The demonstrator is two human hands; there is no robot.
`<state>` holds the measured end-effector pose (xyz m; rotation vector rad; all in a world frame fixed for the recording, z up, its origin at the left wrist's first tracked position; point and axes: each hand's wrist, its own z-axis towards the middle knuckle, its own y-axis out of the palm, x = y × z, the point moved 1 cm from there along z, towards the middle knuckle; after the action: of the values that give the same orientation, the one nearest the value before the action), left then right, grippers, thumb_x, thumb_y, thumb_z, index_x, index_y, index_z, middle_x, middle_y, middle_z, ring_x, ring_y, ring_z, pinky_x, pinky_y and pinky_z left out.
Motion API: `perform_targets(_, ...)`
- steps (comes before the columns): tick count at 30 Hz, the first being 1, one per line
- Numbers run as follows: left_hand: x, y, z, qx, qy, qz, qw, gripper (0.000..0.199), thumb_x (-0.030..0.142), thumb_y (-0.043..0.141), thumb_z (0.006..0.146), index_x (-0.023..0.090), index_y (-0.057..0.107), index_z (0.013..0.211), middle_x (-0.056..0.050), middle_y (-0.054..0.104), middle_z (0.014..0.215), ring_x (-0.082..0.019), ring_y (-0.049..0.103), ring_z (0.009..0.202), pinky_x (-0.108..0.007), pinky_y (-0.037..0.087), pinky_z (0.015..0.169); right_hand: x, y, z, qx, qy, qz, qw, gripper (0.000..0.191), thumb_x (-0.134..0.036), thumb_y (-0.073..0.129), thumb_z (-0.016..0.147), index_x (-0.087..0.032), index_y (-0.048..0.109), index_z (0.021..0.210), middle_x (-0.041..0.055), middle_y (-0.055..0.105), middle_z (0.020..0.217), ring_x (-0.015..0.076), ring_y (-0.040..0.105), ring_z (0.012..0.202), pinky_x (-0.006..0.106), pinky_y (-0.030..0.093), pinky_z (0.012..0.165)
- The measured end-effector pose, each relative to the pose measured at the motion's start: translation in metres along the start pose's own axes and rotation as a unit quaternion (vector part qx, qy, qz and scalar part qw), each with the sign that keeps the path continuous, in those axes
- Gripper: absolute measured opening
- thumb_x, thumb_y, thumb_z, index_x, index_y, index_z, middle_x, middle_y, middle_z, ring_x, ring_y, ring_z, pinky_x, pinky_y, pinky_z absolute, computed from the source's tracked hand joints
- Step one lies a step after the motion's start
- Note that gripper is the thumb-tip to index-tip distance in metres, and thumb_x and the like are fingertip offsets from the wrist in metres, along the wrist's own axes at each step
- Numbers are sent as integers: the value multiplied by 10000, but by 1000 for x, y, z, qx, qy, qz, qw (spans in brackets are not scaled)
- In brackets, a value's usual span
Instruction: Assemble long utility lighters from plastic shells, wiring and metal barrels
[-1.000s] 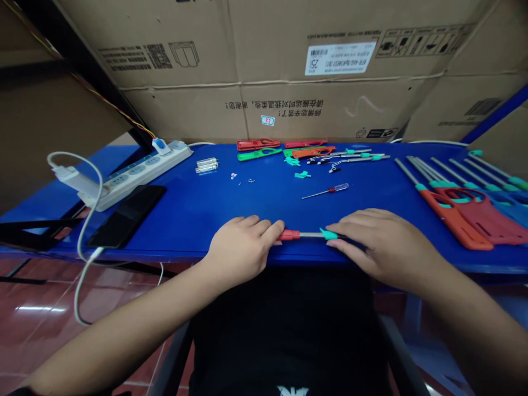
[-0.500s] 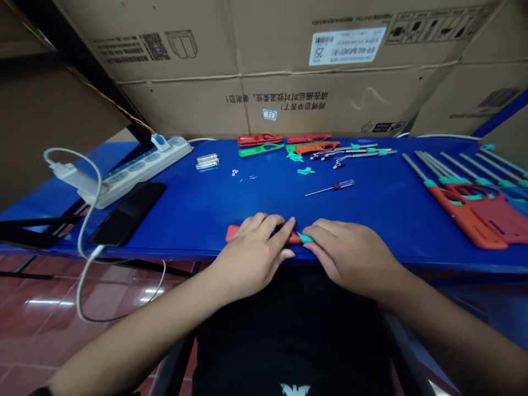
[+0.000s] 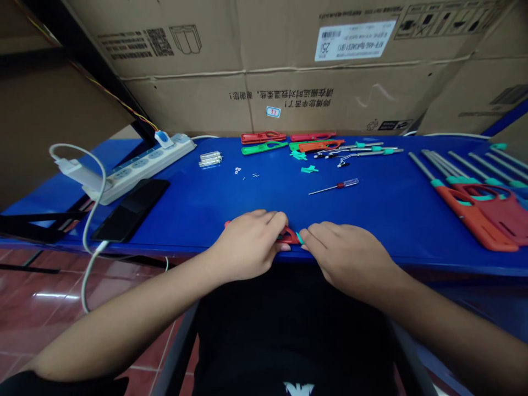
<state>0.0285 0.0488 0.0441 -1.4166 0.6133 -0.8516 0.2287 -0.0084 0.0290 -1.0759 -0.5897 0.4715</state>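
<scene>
Pressure would probably work best straight along the red lighter handle (image 3: 292, 237), with the teal collar (image 3: 300, 238) kept square to its end and the body braced against slipping. Both forearms reach inward to the near edge of the blue table (image 3: 185, 220), where the handle is held crosswise: the left hand (image 3: 256, 242) curls palm-down, gripping it, while the right hand (image 3: 348, 250) pinches the collar, fingers bent and wrist low.

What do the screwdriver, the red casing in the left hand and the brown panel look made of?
Screwdriver: shank apparently metal, thin and greyish; handle probably glossy plastic, see-through. Red casing: likely smooth plastic, evenly coloured, though the left hand covers most. Brown panel: seemingly matte cardboard, printed and creased.
</scene>
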Motion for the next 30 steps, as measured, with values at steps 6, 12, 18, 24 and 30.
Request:
perform_targets(6,4,2,2,-7,-14,3,1000,140,292,474,972,156,502,986,-81,614,917,-255,580,830,-392,488,700,7,5,3,-8,-8,73,997,240,-53,526,846,-126,689,1007,79,691,875,220,603,791,342,434,688)
perform_targets(12,7,7,3,19,-24,5,1000,146,290,479,958,153,515,994,-85,611,943,-268,567,856,-416,491,718,1,13,-2,58,42,127,989,236,-62,512,894,-119,688,1040,97,715,924,222,606,838,348,482,761)
perform_targets(18,18,13,-5,102,-29,42,993,51,180,496,882,163,523,922,-94,592,894,-263,522,806,-409,458,667,0,-2,-1,72,13,81,994,265,-55,460,895,-127,694,998,92,716,898,220,611,786,352,448,678)
perform_targets(24,9,-1,2,38,-28,-68,997,161,313,497,978,161,523,1023,-88,630,991,-251,597,908,-404,519,778,9,-8,9,24,-16,37,999,229,-102,495,920,-107,685,1047,91,687,882,224,613,776,348,432,679)
perform_targets(30,-11,-14,-1,37,-14,-20,999,404,447,532,988,169,519,1281,-122,633,1230,-268,639,1068,-406,543,876,26,-10,13,-14,40,57,997,232,-264,497,1002,-136,688,1037,70,668,842,203,612,748,320,417,641)
